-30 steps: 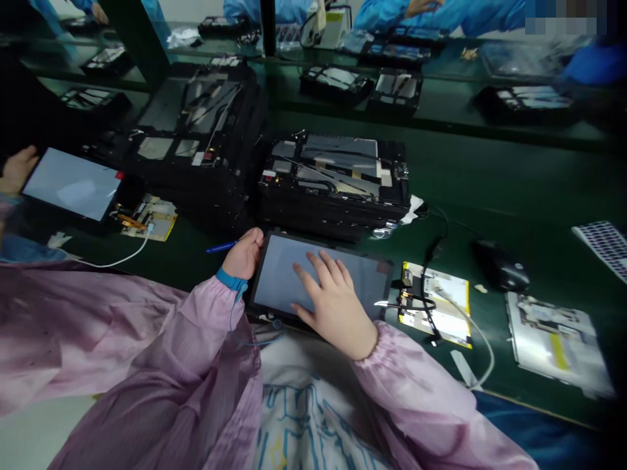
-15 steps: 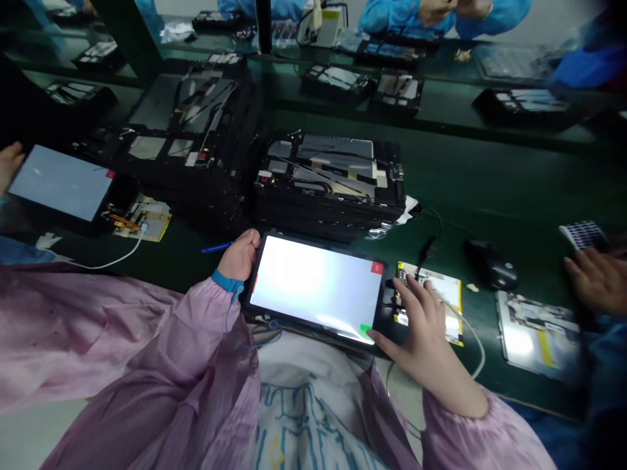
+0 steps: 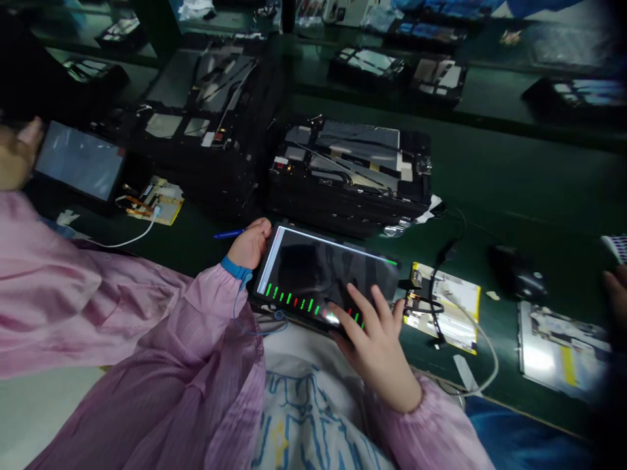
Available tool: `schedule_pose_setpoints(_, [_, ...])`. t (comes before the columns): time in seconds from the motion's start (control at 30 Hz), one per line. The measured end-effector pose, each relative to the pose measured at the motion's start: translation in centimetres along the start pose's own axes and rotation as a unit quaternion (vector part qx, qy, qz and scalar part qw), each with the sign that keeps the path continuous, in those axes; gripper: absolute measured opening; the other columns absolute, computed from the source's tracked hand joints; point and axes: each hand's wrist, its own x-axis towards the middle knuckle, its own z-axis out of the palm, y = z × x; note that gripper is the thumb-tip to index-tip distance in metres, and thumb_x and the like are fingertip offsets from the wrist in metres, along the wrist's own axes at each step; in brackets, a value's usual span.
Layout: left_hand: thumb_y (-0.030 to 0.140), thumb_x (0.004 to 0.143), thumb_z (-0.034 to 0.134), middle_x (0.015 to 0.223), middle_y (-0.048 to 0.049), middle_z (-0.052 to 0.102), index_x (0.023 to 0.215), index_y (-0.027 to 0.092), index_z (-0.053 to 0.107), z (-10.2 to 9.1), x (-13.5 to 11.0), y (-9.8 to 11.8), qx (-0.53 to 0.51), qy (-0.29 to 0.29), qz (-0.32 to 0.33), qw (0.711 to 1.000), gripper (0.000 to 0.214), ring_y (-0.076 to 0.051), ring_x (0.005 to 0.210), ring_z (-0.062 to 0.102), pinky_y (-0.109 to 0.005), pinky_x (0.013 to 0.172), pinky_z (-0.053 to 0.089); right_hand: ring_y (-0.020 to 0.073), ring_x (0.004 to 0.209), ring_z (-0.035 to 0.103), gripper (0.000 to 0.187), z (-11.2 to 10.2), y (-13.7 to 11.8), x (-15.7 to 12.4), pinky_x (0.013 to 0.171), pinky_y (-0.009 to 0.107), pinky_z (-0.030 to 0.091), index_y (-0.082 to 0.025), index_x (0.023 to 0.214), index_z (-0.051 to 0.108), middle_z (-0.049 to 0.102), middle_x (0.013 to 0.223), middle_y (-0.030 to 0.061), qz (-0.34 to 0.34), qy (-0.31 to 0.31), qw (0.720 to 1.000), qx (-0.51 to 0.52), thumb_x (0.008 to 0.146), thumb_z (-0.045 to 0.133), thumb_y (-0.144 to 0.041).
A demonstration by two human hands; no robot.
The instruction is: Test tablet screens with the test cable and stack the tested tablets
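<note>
A black tablet (image 3: 323, 271) lies tilted at the near edge of the green bench, its dark screen showing a row of green and red marks along the lower edge. My left hand (image 3: 251, 243) grips the tablet's left edge, a blue wrist strap on the wrist. My right hand (image 3: 375, 339) rests with fingers spread on the lower right part of the screen, touching the row of marks. A cable runs from the tablet's right side to a yellow-backed circuit board (image 3: 448, 305).
Two stacks of black opened tablet bodies (image 3: 350, 173) stand behind the tablet. A blue pen (image 3: 229, 233) lies left of my hand. A mouse (image 3: 518, 274) and a metal plate (image 3: 563, 343) lie right. Another person's hand (image 3: 17, 153) holds a second tablet (image 3: 81, 160) at left.
The tablet's screen went from grey to bright white to dark with green and red marks. My right hand left the screen for the circuit board, then returned to its lower right.
</note>
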Motion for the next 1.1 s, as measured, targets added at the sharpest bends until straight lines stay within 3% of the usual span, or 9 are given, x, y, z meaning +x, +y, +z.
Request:
schedule_pose_setpoints(0.3, [0.025, 0.076, 0.06, 0.057, 0.0026, 0.037, 0.059, 0.017, 0.042, 0.4, -0.1, 0.1, 0.012, 0.021, 0.004, 1.0, 0.026, -0.011, 0.05, 0.042, -0.027, 0.053, 0.036, 0.0379, 0.139, 0.025, 0.037, 1.0, -0.7, 0.4, 0.102, 0.075, 0.019, -0.031, 0.121, 0.057, 0.048, 0.14, 0.0094, -0.014, 0.005, 1.0, 0.01, 0.085, 0.057, -0.021])
schedule_pose_setpoints(0.5, [0.02, 0.066, 0.064, 0.056, 0.0026, 0.045, 0.063, 0.018, 0.045, 0.7, -0.1, 0.5, 0.016, 0.03, 0.006, 0.999, 0.019, -0.013, 0.053, 0.049, -0.026, 0.053, 0.039, 0.037, 0.138, 0.026, 0.032, -0.1, -0.1, 1.4, 0.105, 0.071, 0.019, -0.028, 0.117, 0.06, 0.049, 0.138, 0.01, 0.012, 0.021, 0.999, 0.023, 0.085, 0.059, -0.027])
schedule_pose_setpoints(0.57, [0.018, 0.063, 0.065, 0.057, 0.0027, 0.05, 0.064, 0.019, 0.045, 0.7, 0.0, 0.5, 0.024, 0.028, 0.008, 0.999, 0.02, -0.015, 0.055, 0.053, -0.027, 0.055, 0.041, 0.0362, 0.135, 0.031, 0.029, -1.1, 2.1, 1.5, 0.105, 0.068, 0.022, -0.027, 0.114, 0.061, 0.05, 0.135, 0.0106, 0.074, 0.075, 0.994, 0.009, 0.085, 0.057, -0.028])
schedule_pose_setpoints(0.67, [0.017, 0.061, 0.065, 0.06, 0.0018, 0.056, 0.065, 0.02, 0.043, 0.7, 0.2, 0.7, 0.043, 0.022, 0.012, 0.999, 0.023, -0.018, 0.062, 0.059, -0.029, 0.059, 0.044, 0.0322, 0.114, 0.052, 0.021, -2.3, 7.4, 0.8, 0.096, 0.056, 0.038, -0.022, 0.102, 0.065, 0.06, 0.117, 0.0134, 0.213, 0.142, 0.966, -0.029, 0.086, 0.052, -0.026])
schedule_pose_setpoints(0.73, [0.017, 0.061, 0.066, 0.064, 0.0009, 0.06, 0.067, 0.02, 0.042, 0.8, 0.2, 0.8, 0.047, 0.023, 0.016, 0.998, 0.025, -0.021, 0.07, 0.063, -0.031, 0.064, 0.047, 0.0299, 0.097, 0.057, 0.023, -2.4, 11.3, -0.2, 0.087, 0.05, 0.043, -0.018, 0.094, 0.067, 0.063, 0.098, 0.0138, 0.282, 0.12, 0.95, -0.053, 0.087, 0.047, -0.028])
schedule_pose_setpoints(0.83, [0.017, 0.063, 0.066, 0.068, 0.0, 0.063, 0.068, 0.021, 0.041, 0.9, 0.3, 1.0, 0.051, 0.024, 0.015, 0.998, 0.026, -0.024, 0.078, 0.064, -0.036, 0.071, 0.049, 0.0307, 0.085, 0.057, 0.029, -1.6, 15.5, -1.4, 0.075, 0.047, 0.044, -0.016, 0.082, 0.067, 0.061, 0.086, 0.0154, 0.335, 0.034, 0.939, -0.067, 0.084, 0.047, -0.037])
schedule_pose_setpoints(0.93, [0.014, 0.066, 0.066, 0.07, -0.0001, 0.064, 0.068, 0.021, 0.041, 0.9, 0.2, 1.0, 0.06, 0.023, 0.01, 0.998, 0.027, -0.026, 0.085, 0.064, -0.037, 0.072, 0.05, 0.029, 0.079, 0.057, 0.03, -1.4, 16.1, -1.9, 0.071, 0.045, 0.045, -0.017, 0.073, 0.061, 0.06, 0.079, 0.0142, 0.366, 0.04, 0.93, 0.014, 0.081, 0.049, -0.044])
schedule_pose_setpoints(1.03, [0.011, 0.067, 0.065, 0.068, 0.0005, 0.064, 0.067, 0.021, 0.041, 0.8, 0.2, 1.0, 0.07, 0.023, 0.018, 0.997, 0.025, -0.027, 0.09, 0.063, -0.036, 0.072, 0.05, 0.0203, 0.066, 0.058, 0.029, -2.7, 13.6, -1.5, 0.064, 0.036, 0.046, -0.02, 0.08, 0.055, 0.061, 0.076, 0.0072, 0.384, 0.104, 0.893, 0.211, 0.082, 0.053, -0.048])
schedule_pose_setpoints(1.1, [0.011, 0.067, 0.064, 0.066, 0.001, 0.064, 0.065, 0.021, 0.041, 0.9, 0.3, 1.0, 0.081, 0.025, 0.027, 0.996, 0.026, -0.027, 0.091, 0.062, -0.036, 0.072, 0.051, 0.0149, 0.056, 0.054, 0.028, -3.8, 11.4, -1.0, 0.055, 0.03, 0.044, -0.021, 0.083, 0.054, 0.059, 0.069, 0.0019, 0.349, 0.073, 0.862, 0.359, 0.083, 0.054, -0.049])
